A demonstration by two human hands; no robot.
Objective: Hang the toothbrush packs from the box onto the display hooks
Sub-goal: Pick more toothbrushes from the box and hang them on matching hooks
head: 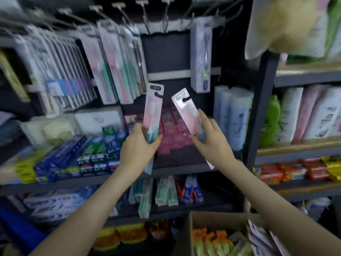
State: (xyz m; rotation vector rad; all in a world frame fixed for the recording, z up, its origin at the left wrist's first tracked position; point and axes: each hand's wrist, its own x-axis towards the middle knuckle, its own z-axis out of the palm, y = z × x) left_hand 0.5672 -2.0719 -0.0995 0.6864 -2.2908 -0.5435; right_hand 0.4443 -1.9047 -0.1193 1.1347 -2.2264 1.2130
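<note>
Below the hooks (145, 19): upright pack (152, 111) and tilted pack (185, 109), both well short.
Left hand (137, 147): I grip the upright pack low.
Right hand (210, 139): I pinch the tilted pack.
Risk: held low, tops wobble, miss hooks.

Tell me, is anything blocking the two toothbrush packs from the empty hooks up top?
Nothing visible does. The left hand grips the left pack and the right hand the right pack, both below the bare hooks, only open space between.

2 bare arms: left forearm (88, 206), right forearm (276, 200), left hand (137, 146), right hand (212, 143), slender fingers (203, 118).
</note>
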